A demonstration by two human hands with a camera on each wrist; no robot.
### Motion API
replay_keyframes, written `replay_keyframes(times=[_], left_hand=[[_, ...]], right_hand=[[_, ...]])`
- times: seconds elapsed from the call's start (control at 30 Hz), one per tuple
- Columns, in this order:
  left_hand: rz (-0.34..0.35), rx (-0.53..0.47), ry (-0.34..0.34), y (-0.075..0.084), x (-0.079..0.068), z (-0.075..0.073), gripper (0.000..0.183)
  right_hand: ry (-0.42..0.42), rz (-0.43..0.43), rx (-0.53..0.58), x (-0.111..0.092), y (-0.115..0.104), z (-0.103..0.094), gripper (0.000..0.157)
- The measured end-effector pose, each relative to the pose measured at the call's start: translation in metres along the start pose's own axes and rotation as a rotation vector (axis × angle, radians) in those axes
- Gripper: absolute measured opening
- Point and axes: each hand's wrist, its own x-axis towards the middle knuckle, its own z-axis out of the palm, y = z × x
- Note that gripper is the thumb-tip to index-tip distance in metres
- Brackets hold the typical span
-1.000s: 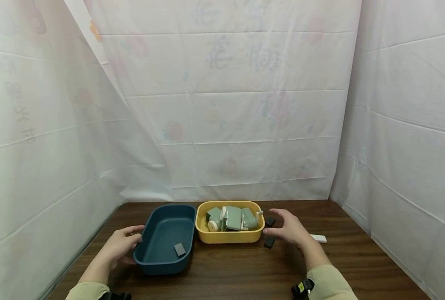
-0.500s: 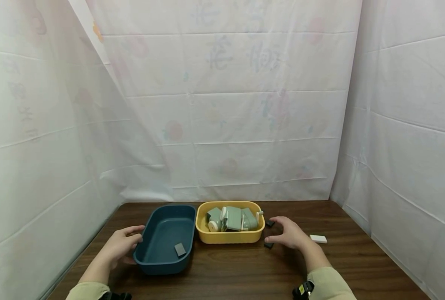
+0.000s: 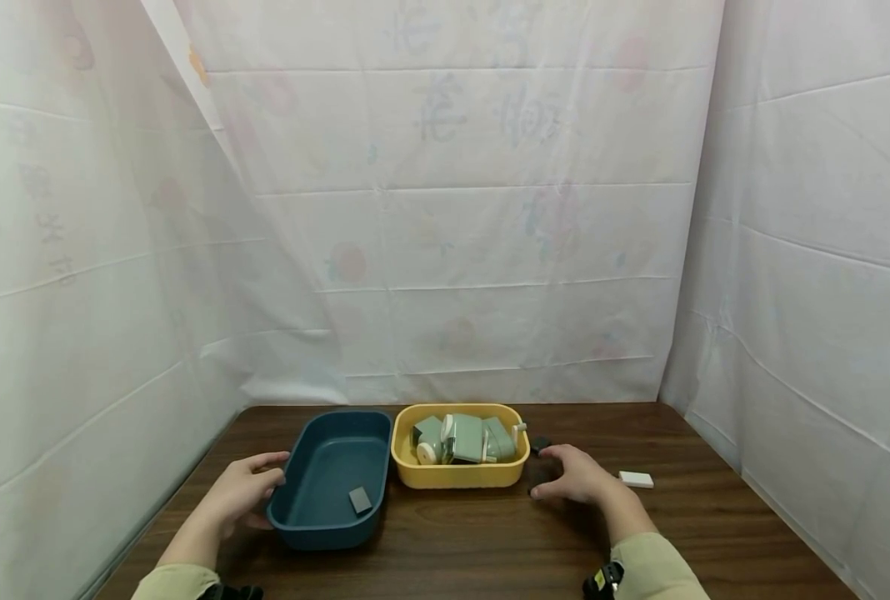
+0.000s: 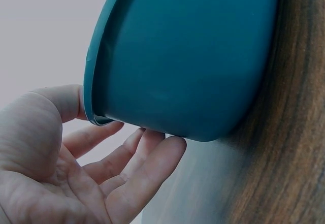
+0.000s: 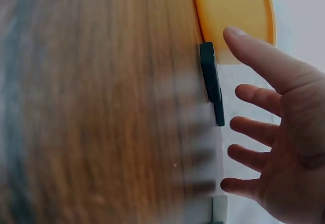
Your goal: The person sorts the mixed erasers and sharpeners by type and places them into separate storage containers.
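My left hand (image 3: 242, 492) holds the near left side of a deep blue bin (image 3: 325, 537), thumb at the rim (image 4: 91, 82) and fingers against the outer wall. A small grey block (image 3: 360, 500) lies in that bin. To the right of the yellow bin (image 3: 460, 477), my right hand (image 3: 582, 477) hovers with fingers spread and holds nothing. Close by its fingertips lies a black block (image 3: 540, 444); a second one is mostly hidden by the hand in the head view. In the right wrist view, black blocks (image 5: 208, 71) stand beyond the thumb, apart from it.
Several pale green, bottle-like things (image 3: 466, 437) with white parts fill the yellow bin. A white block (image 3: 636, 479) lies right of my right hand on the brown wooden table (image 3: 475, 542). White sheets (image 3: 490, 250) hang behind and at both sides.
My right hand has come down and slightly nearer over the black blocks, covering more of the near one. The left hand and both bins stay put.
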Motion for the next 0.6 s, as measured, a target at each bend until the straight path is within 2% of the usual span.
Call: replay_keyframes(times=[0.33, 0.6], left_hand=[[0.005, -0.002, -0.005, 0.0013, 0.001, 0.0032, 0.058], [0.008, -0.001, -0.006, 0.0006, 0.0027, 0.0034, 0.057]], right_hand=[[-0.075, 0.056, 0.003, -0.0003, -0.003, -0.0028, 0.062], [-0.093, 0.053, -0.017, -0.0008, -0.0042, -0.0028, 0.056]])
